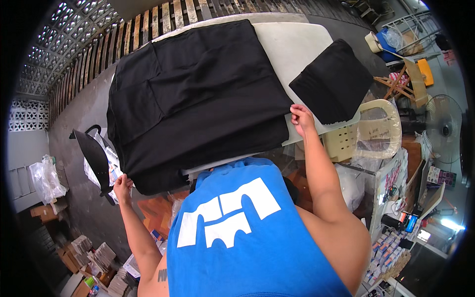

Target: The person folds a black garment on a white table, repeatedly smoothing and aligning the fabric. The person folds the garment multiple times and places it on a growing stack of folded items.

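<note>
A large black cloth (207, 85) lies spread over a white table (297, 37), with creases across its surface. At the cloth's near left corner, my left hand (123, 185) pinches the edge. My right hand (302, 118) grips the near right edge between thumb and fingers, the arm stretched forward. The layer between my hands lies over another black layer, whose border shows below it. Just beyond my right hand, a stack of folded black cloths (332, 81) rests on the table's right end.
Right of the table stands a beige plastic chair (378, 130), partly wrapped in clear plastic. A black chair (92, 159) holding papers is at the left. Wooden slats (159, 24) run behind the table. A fan (444, 128) stands far right. Paper bundles (105, 256) sit lower left.
</note>
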{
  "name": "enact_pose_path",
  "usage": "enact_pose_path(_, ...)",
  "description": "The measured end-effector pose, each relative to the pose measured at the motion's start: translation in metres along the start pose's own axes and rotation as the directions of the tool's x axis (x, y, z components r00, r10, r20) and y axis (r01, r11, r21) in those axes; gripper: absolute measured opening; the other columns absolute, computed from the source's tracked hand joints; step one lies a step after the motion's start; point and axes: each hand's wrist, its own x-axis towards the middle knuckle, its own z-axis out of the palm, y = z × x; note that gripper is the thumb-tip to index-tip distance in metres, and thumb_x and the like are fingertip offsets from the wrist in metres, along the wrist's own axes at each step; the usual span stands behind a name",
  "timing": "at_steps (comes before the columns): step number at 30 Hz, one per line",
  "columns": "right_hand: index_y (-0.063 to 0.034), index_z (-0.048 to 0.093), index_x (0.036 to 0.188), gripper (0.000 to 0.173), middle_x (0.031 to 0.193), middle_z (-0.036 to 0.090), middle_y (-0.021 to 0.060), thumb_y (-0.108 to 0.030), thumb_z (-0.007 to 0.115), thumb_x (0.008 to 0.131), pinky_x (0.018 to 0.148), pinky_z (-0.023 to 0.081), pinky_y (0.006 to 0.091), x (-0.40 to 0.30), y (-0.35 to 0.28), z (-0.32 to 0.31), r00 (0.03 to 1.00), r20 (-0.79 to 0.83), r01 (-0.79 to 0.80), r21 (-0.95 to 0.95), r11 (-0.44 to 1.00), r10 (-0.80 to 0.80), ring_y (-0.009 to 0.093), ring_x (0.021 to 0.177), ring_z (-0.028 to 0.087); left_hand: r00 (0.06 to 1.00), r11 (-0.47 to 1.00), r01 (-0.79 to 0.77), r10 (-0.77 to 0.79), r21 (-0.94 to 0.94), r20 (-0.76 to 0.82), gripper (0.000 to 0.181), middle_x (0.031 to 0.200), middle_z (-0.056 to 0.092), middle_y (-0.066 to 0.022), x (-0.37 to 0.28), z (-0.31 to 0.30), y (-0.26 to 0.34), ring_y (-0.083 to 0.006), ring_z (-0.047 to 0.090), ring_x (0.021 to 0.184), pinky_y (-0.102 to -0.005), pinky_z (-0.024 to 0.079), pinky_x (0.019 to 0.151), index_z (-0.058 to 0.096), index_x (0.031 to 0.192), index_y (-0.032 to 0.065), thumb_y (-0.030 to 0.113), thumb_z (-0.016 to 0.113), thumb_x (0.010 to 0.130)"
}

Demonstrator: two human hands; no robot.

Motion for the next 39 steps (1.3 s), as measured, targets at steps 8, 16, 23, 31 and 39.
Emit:
enact_pose_path(8, -0.0065, 0.07, 0.12, 0.028, 0.085, 0.063, -0.0038, -0.008, 0.072, 0.092, 0.058, 0.044, 0.0193, -0.018, -0.023, 0.009, 0.996, 0.07, -0.036, -0.228, 0.973, 0.053, 0.005, 0.068, 0.056, 0.994, 0.983, -0.083, 0.093, 0.165, -0.053, 0.03, 0.072, 0.057, 0.0017, -0.007, -0.004, 0.006, -0.0059, 0.049, 0.058, -0.0207, 0.039, 0.053, 0.063, 0.093, 0.0022, 0.03, 0.075, 0.094)
enact_pose_path(16, -0.0037, 0.061, 0.132, 0.05, 0.129, 0.058, 0.0168, -0.027, 0.072, 0.09, 0.1, 0.044, 0.0478, -0.041, 0.016, 0.032, 0.832, 0.103, 0.18, -0.98, 0.09, -0.545, 0.032, 0.116, 0.056, 0.59, 0.156, -0.39, 0.799, 0.908, 0.116, 0.026, 0.106, 0.061, -0.015, -0.076, 0.073, 0.014, -0.0364, 0.058, 0.101, -0.0463, 0.044, 0.091, 0.063, 0.102, 0.0062, 0.018, 0.077, 0.084)
enact_pose_path(23, -0.0227, 0.026, 0.16, 0.076, 0.165, 0.022, 0.0172, -0.054, 0.054, 0.097, 0.115, 0.028, 0.0636, -0.034, 0.041, 0.085, 0.891, 0.351, 0.275, -0.922, -0.273, -0.289, 0.046, 0.146, 0.029, 0.695, 0.299, -0.521, 0.692, 0.799, 0.194, 0.026, 0.107, 0.059, -0.0136, -0.071, 0.076, 0.008, -0.0342, 0.058, 0.101, -0.0436, 0.046, 0.088, 0.062, 0.097, 0.0053, 0.019, 0.079, 0.083)
enact_pose_path(31, -0.0071, 0.076, 0.105, 0.023, 0.093, 0.076, 0.0097, -0.012, 0.077, 0.082, 0.081, 0.057, 0.0336, -0.023, 0.01, 0.243, 0.84, 0.352, 0.492, -0.817, 0.302, -0.413, 0.021, 0.085, 0.073, 0.717, 0.464, -0.61, 0.668, 0.642, 0.198, 0.015, 0.104, 0.066, -0.016, 0.009, 0.099, 0.127, -0.0363, 0.066, 0.097, -0.0422, 0.053, 0.085, 0.067, 0.101, 0.0044, 0.014, 0.066, 0.09)
enact_pose_path(39, -0.004, 0.06, 0.106, 0.021, 0.081, 0.067, 0.0054, -0.024, 0.063, 0.099, 0.051, 0.05, 0.0256, 0.011, 0.129, 0.469, 0.703, 0.219, -0.444, -0.607, 0.659, 0.676, 0.011, 0.057, 0.059, 0.963, 0.648, -0.057, 0.235, 0.759, -0.129, 0.039, 0.114, 0.071, -0.014, 0.101, 0.175, 0.188, -0.0283, 0.071, 0.101, -0.0386, 0.056, 0.088, 0.069, 0.124, 0.0093, 0.021, 0.075, 0.088)
